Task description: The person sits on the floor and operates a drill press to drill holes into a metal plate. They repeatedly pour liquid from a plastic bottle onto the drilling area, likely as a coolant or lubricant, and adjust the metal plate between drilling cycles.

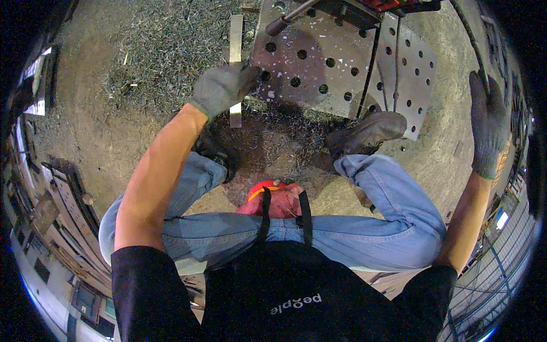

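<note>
My left hand (223, 88), in a grey work glove, is closed around a flat metal bar (236, 37). Both bar ends stick out past the glove, and the darkened fingertips are beside the left edge of a perforated steel plate (313, 71). Far to the right, my other gloved hand, the right hand (490, 125), is raised and closed on a long dark curved rod (468, 35). The rod's lower end disappears into the glove. Pale flecks are scattered over the plate, which has rows of round holes.
A machine lever with a dark knob (276, 27) reaches over the plate. A second perforated plate (407, 68) adjoins it on the right. Metal shavings (165, 51) cover the floor at left. My boots (370, 134) stand near the plates, and a red object (276, 200) is between my legs.
</note>
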Action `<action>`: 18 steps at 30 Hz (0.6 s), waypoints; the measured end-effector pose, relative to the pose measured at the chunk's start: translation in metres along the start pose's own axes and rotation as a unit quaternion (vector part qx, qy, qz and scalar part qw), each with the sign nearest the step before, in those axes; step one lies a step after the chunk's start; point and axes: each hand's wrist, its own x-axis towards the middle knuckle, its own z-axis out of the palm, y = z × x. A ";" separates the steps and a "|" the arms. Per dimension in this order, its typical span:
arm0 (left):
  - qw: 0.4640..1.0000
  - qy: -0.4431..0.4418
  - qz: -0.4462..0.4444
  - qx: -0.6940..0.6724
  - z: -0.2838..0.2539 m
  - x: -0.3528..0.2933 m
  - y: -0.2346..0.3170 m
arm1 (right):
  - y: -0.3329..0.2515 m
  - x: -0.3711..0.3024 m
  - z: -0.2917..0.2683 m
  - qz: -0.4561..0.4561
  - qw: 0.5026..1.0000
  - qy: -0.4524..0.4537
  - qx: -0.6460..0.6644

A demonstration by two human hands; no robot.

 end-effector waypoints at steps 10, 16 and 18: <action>0.994 0.103 0.035 -0.021 0.039 -0.002 -0.002 | -0.008 0.003 -0.006 0.028 0.998 -0.052 -0.038; 0.998 0.014 -0.050 -0.017 0.008 -0.006 0.010 | -0.011 0.004 -0.004 0.022 0.998 -0.062 -0.009; 0.996 0.049 -0.070 -0.027 -0.004 -0.015 0.002 | 0.014 0.015 0.007 -0.045 0.997 -0.059 -0.015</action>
